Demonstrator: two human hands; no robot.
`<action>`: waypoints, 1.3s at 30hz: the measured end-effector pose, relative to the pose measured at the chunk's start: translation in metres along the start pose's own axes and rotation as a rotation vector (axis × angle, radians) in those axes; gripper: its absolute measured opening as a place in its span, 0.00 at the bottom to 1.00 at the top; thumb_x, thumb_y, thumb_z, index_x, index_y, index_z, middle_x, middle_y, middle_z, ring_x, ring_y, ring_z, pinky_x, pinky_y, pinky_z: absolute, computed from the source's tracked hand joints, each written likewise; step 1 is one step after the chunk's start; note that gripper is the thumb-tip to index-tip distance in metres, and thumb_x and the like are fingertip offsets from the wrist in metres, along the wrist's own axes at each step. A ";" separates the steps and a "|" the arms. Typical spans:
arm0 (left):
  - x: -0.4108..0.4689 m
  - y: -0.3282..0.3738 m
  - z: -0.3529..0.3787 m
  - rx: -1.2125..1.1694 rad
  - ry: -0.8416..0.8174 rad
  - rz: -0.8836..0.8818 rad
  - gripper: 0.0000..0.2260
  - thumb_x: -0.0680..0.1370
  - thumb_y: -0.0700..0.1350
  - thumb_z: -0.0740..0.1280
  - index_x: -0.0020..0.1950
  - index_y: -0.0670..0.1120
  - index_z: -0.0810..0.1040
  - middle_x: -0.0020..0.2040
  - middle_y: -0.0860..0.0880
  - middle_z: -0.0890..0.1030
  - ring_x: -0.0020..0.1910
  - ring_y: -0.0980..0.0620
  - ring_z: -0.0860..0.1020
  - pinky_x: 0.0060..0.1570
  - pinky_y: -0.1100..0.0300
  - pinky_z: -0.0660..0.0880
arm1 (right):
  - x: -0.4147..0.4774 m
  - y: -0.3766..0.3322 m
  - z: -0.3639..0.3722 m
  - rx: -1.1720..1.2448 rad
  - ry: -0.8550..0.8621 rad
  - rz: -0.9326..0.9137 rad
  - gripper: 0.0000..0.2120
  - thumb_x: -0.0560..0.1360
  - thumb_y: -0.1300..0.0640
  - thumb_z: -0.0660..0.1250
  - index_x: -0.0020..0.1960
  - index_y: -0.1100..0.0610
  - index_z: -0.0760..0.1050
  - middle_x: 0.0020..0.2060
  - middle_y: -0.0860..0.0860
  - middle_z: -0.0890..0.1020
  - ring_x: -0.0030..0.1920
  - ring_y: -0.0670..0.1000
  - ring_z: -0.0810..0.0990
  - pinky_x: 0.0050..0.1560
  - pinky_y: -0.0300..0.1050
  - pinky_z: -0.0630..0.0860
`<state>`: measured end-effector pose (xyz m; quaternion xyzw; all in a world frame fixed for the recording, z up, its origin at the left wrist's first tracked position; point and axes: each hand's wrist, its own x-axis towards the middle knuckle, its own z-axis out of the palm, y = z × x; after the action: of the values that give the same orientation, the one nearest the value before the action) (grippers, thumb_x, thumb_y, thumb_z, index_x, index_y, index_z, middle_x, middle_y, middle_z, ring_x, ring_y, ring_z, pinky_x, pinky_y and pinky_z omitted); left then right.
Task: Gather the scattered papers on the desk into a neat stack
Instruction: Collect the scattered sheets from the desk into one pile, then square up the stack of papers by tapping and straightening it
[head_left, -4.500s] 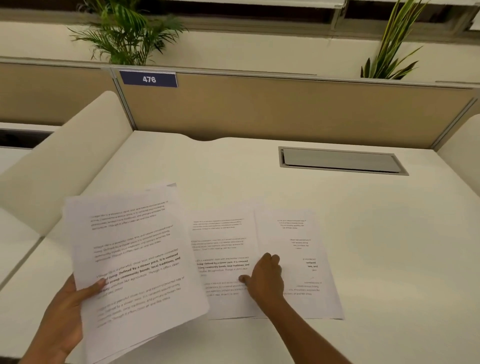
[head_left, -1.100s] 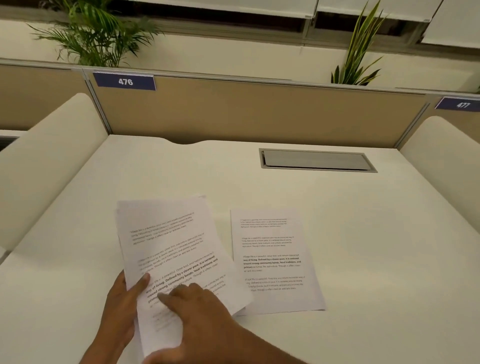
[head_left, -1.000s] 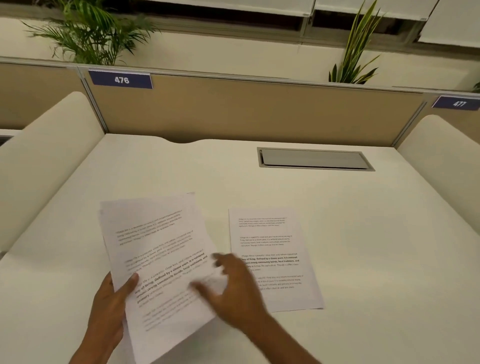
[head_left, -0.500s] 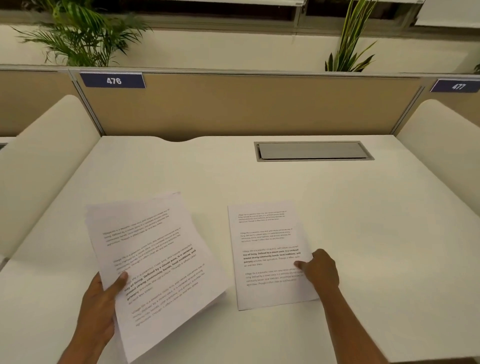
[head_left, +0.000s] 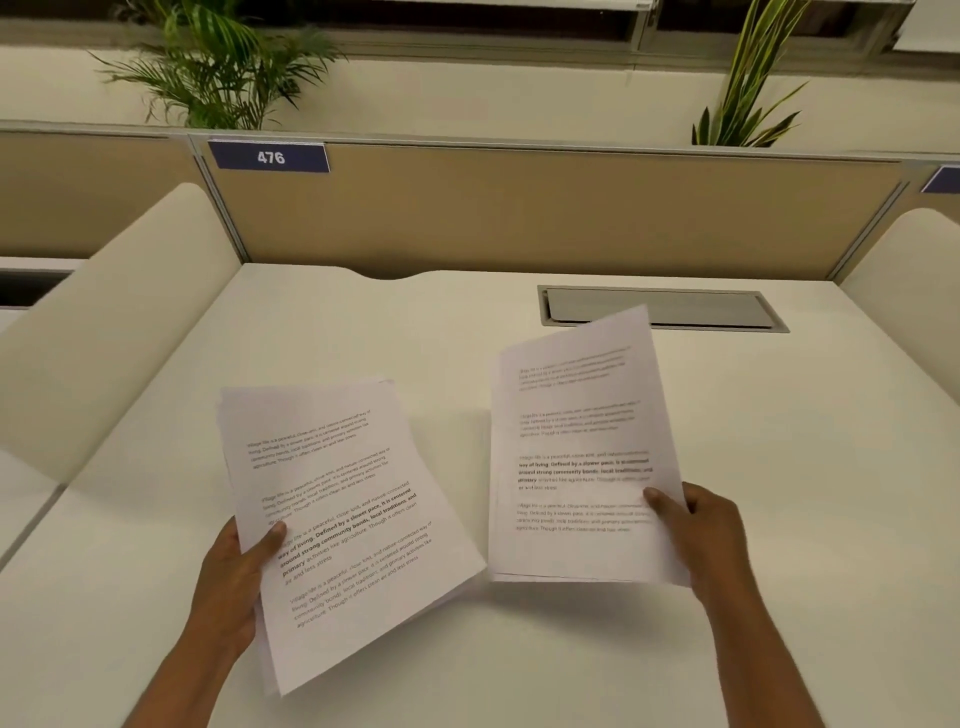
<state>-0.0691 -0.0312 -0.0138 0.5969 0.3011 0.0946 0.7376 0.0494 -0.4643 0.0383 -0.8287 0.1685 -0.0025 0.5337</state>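
Note:
A bundle of printed white papers (head_left: 337, 499) is held above the white desk (head_left: 779, 519) at the left, tilted to the right. My left hand (head_left: 236, 582) grips its lower left edge, thumb on top. At the right, a printed sheet (head_left: 576, 447) is lifted off the desk, its far end raised and slightly blurred. A thin second edge shows along its bottom. My right hand (head_left: 698, 535) grips this sheet at its lower right edge, thumb on the text. The two lots of paper are apart, with a narrow gap between them.
A grey cable hatch (head_left: 670, 309) is set in the desk at the back right. A tan partition (head_left: 519, 208) with a blue "476" label (head_left: 270, 157) closes the back. Cream curved side dividers (head_left: 104, 332) flank the desk. Plants (head_left: 218, 67) stand behind.
My right hand has taken hold of the sheet that lay flat on the desk and lifted it. The left hand still holds its bundle, about where it was.

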 end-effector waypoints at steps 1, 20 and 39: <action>0.000 0.000 0.002 0.000 0.001 0.004 0.12 0.78 0.39 0.67 0.60 0.49 0.77 0.54 0.44 0.85 0.47 0.39 0.85 0.41 0.45 0.83 | -0.002 -0.008 -0.005 0.058 -0.020 -0.009 0.06 0.73 0.59 0.71 0.37 0.54 0.80 0.34 0.49 0.84 0.33 0.52 0.81 0.34 0.42 0.75; -0.033 0.015 0.081 -0.055 -0.266 -0.031 0.19 0.74 0.55 0.67 0.63 0.52 0.78 0.58 0.48 0.85 0.56 0.46 0.83 0.55 0.47 0.79 | -0.050 -0.026 0.059 0.187 -0.439 0.129 0.05 0.72 0.63 0.72 0.46 0.58 0.82 0.41 0.53 0.88 0.38 0.53 0.86 0.35 0.45 0.81; -0.022 0.059 0.104 0.120 -0.231 0.375 0.11 0.66 0.45 0.76 0.46 0.57 0.86 0.46 0.55 0.88 0.45 0.53 0.86 0.40 0.64 0.80 | -0.046 -0.045 0.076 0.305 -0.373 -0.075 0.16 0.68 0.68 0.74 0.47 0.50 0.81 0.42 0.45 0.87 0.43 0.50 0.85 0.41 0.43 0.83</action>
<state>-0.0163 -0.1119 0.0594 0.6921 0.1035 0.1432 0.6999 0.0321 -0.3678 0.0536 -0.7304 0.0338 0.1054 0.6740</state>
